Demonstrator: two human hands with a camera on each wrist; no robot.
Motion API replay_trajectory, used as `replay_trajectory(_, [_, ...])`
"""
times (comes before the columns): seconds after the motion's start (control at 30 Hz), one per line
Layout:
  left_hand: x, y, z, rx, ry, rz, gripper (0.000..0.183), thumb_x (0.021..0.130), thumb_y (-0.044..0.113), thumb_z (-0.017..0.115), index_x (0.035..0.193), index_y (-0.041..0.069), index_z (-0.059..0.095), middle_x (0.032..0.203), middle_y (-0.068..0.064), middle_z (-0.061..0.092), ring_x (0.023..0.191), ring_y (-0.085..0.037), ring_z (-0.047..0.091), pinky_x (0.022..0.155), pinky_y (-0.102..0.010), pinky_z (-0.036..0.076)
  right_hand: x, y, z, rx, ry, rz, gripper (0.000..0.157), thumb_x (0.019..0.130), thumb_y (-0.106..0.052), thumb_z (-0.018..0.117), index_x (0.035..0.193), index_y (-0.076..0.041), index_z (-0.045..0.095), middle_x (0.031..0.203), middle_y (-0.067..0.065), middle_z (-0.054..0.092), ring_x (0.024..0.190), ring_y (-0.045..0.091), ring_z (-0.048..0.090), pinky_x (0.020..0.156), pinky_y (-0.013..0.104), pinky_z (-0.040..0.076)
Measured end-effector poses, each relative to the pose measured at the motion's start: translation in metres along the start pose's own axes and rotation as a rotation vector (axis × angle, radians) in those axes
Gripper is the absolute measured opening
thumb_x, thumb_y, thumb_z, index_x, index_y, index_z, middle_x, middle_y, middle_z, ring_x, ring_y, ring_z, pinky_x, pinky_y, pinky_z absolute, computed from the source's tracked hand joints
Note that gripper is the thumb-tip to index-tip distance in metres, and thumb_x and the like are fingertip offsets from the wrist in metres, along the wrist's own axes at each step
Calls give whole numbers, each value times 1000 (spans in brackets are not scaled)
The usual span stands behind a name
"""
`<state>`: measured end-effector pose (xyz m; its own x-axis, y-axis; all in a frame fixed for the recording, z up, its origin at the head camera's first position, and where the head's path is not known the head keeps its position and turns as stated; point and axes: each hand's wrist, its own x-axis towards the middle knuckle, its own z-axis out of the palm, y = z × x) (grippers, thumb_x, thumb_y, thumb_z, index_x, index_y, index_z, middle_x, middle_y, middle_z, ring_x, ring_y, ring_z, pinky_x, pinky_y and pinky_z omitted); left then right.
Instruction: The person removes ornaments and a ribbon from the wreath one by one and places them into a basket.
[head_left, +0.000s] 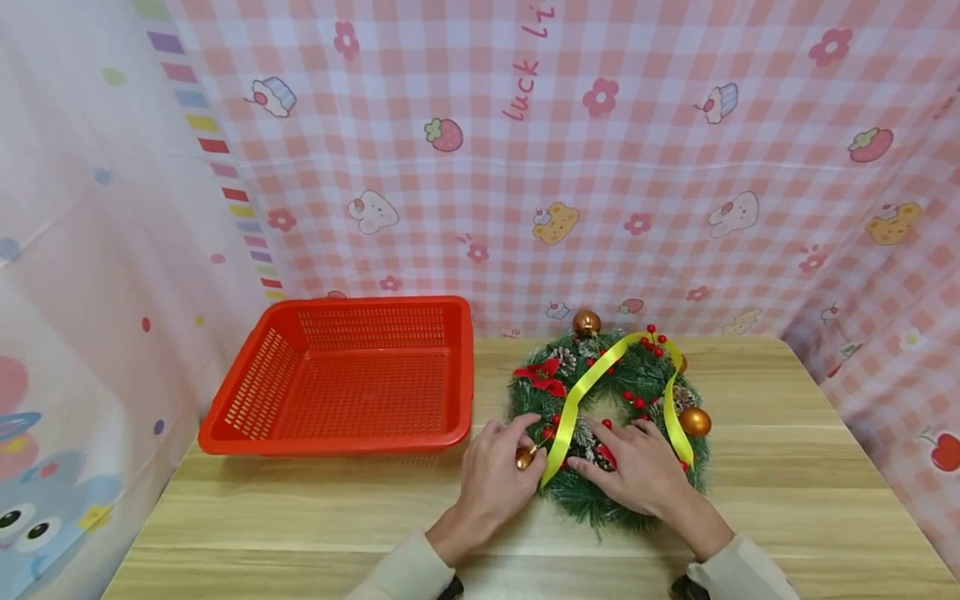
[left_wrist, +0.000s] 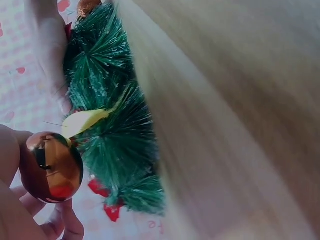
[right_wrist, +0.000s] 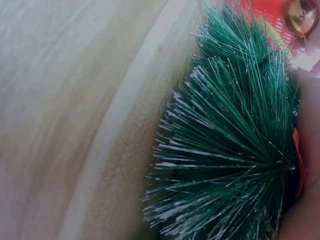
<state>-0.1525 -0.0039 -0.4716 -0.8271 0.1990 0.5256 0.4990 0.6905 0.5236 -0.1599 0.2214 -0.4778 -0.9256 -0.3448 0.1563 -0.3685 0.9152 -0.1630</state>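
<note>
A green wreath (head_left: 592, 500) with frosted tips, red berries, pine cones and gold balls lies on the table. A yellow ribbon (head_left: 573, 400) loops across its top and hangs down both sides. At the wreath's front left, my left hand (head_left: 497, 471) holds a shiny copper-gold ball ornament (left_wrist: 52, 167) with curled fingers. One ribbon end shows beside that ball. My right hand (head_left: 641, 467) rests over the wreath's front right part, fingers spread across the greenery and the thumb pointing left. A red petal (right_wrist: 298, 162) shows beside the right hand.
A red plastic basket (head_left: 337, 446) with perforated sides stands left of the wreath on the wooden table (head_left: 780, 500). A pink checked cloth (head_left: 480, 192) hangs behind the table, with more printed cloth at both sides. Another gold ball (head_left: 695, 422) sits at the wreath's right edge.
</note>
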Motion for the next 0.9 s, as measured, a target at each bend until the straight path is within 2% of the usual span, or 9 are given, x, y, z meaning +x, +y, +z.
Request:
replay_trajectory(0.1, [-2,0,-4,34,19,63,39,78,21,79,116,15,71,79,10,71,70,-9,54,57,-20,37,-1,-1,2,4,-1,-4,70,93,-66,51,142,-16,55,116,16,71,106,36,66,103,57,37])
replay_trajectory(0.23, [-4,2,-13,20,14,73,39,78,21,80,115,16,70,80,10,71,70,-8,53,58,-20,37,-1,-2,4,7,-1,-9,71,93,-66,51,143,-17,54,116,16,71,106,36,66,102,56,37])
replay_trajectory(0.5, [1,9,-38,-103,-7,-4,37,81,20,77,117,17,68,86,6,74,74,-10,56,62,-23,44,0,-1,5,-12,2,-12,71,93,-66,50,146,-18,51,113,15,72,105,38,65,102,57,37])
replay_trajectory(0.67, [7,7,-54,-152,38,-32,35,83,18,77,116,16,68,87,4,74,74,-10,56,59,-21,43,1,0,3,-8,-2,-16,72,93,-66,50,147,-18,50,113,15,71,105,39,65,102,58,37])
replay_trajectory(0.9, [18,-4,-75,-147,117,-98,35,82,17,78,116,16,68,87,6,74,77,-11,56,61,-24,45,1,0,2,-1,-25,-5,72,93,-66,50,148,-18,48,119,16,70,108,39,64,104,58,35])
